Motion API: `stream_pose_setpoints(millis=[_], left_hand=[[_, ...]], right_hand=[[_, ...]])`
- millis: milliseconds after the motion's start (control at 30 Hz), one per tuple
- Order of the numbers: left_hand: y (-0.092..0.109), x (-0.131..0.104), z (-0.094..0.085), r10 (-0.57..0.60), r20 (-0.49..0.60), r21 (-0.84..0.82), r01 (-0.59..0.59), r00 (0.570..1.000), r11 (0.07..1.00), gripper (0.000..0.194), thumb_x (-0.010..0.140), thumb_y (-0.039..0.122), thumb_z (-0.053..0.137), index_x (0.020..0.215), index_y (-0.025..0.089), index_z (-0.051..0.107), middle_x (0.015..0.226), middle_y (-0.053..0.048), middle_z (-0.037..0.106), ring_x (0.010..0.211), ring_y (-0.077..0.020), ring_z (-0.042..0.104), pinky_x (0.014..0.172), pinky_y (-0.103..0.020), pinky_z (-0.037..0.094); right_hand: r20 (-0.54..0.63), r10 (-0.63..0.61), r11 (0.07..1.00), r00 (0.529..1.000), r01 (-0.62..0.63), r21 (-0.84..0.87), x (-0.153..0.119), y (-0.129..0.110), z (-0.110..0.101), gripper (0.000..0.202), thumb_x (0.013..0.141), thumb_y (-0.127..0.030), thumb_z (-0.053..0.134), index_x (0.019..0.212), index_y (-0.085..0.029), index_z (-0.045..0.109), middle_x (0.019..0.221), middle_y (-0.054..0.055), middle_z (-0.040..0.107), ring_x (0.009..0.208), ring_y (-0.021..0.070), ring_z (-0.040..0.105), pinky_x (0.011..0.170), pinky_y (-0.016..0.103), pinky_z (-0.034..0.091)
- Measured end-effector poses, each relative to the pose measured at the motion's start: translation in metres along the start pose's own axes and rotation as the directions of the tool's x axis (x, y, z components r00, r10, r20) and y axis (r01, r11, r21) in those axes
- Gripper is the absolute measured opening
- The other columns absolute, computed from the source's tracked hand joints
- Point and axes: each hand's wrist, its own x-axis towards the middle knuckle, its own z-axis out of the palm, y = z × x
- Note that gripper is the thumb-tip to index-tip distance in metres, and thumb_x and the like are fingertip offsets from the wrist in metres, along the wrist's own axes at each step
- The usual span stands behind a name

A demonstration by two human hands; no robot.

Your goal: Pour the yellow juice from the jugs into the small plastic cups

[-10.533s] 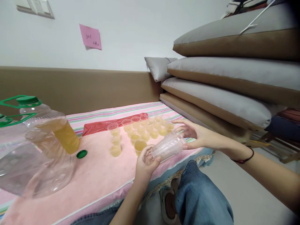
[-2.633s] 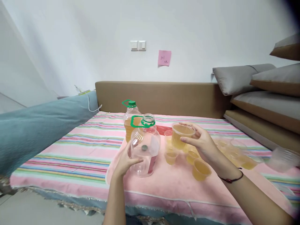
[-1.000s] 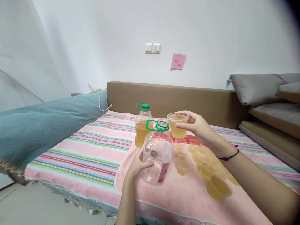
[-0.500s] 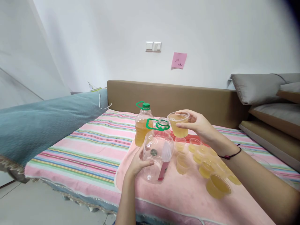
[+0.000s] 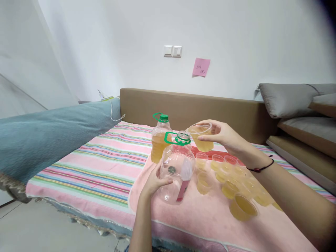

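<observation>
My left hand (image 5: pixel 156 182) is wrapped round the left side of a clear plastic bottle (image 5: pixel 174 159) with a green ring handle and an uncapped neck. The bottle stands upright on a pink cloth (image 5: pixel 162 218) and looks empty of liquid. In my right hand (image 5: pixel 219 133) is a clear plastic cup (image 5: pixel 202 137) of yellow liquid, tilted toward the bottle's mouth and close beside it. Behind stands a second bottle (image 5: pixel 158 145), green-capped and partly filled with amber liquid. Several cups of yellow liquid (image 5: pixel 243 208) stand on the cloth under my right forearm.
Striped pink bedding (image 5: pixel 86 168) spreads beneath the cloth. A brown headboard (image 5: pixel 196 103) runs along the wall. Grey cushions (image 5: pixel 291 99) are stacked at the right, and a blue cover (image 5: pixel 57 136) drapes the left side.
My right hand has tipped the cup further toward the bottle's mouth and shifted slightly. The left hand and bottle have stayed in place.
</observation>
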Motion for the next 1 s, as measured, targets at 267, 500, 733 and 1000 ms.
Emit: stream_pose_setpoints(millis=[267, 500, 733, 1000], left_hand=[[-0.001, -0.001, 0.001, 0.007, 0.001, -0.024, -0.007, 1.000, 1.000, 0.077, 0.046, 0.032, 0.090, 0.117, 0.017, 0.064, 0.129, -0.012, 0.062, 0.127, -0.0370, 0.051, 0.110, -0.048, 0.035], [0.001, -0.001, 0.001, 0.022, 0.002, -0.007, -0.022, 1.000, 1.000, 0.073, 0.048, 0.030, 0.089, 0.116, 0.019, 0.064, 0.134, -0.012, 0.060, 0.128, -0.0363, 0.050, 0.110, -0.047, 0.036], [0.000, -0.002, 0.000, 0.040, 0.004, -0.012, -0.040, 0.999, 0.999, 0.075, 0.048, 0.029, 0.089, 0.118, 0.018, 0.063, 0.131, -0.013, 0.061, 0.130, -0.0367, 0.048, 0.111, -0.046, 0.036], [0.000, -0.002, 0.001, 0.003, 0.000, -0.007, -0.003, 1.000, 1.000, 0.076, 0.049, 0.030, 0.089, 0.119, 0.018, 0.062, 0.132, -0.012, 0.061, 0.128, -0.0357, 0.050, 0.109, -0.045, 0.037]], right_hand=[[0.061, -0.006, 0.999, 0.998, 0.008, -0.039, 0.003, -0.006, -0.005, 0.047, 0.059, -0.038, 0.087, 0.101, -0.027, 0.070, 0.110, 0.005, 0.074, 0.106, 0.0289, 0.067, 0.091, 0.044, 0.052], [0.083, 0.000, 0.998, 0.997, 0.005, -0.063, 0.007, -0.009, -0.008, 0.047, 0.057, -0.037, 0.087, 0.100, -0.026, 0.071, 0.109, 0.006, 0.074, 0.107, 0.0292, 0.067, 0.091, 0.044, 0.053], [0.116, 0.010, 0.990, 0.993, 0.007, -0.142, 0.007, -0.019, -0.009, 0.049, 0.059, -0.037, 0.086, 0.104, -0.027, 0.070, 0.110, 0.005, 0.074, 0.106, 0.0278, 0.067, 0.089, 0.043, 0.054], [0.130, 0.022, 0.971, 0.991, 0.010, -0.238, 0.013, -0.022, -0.012, 0.050, 0.058, -0.040, 0.085, 0.104, -0.028, 0.069, 0.111, 0.004, 0.073, 0.104, 0.0271, 0.067, 0.087, 0.041, 0.054]])
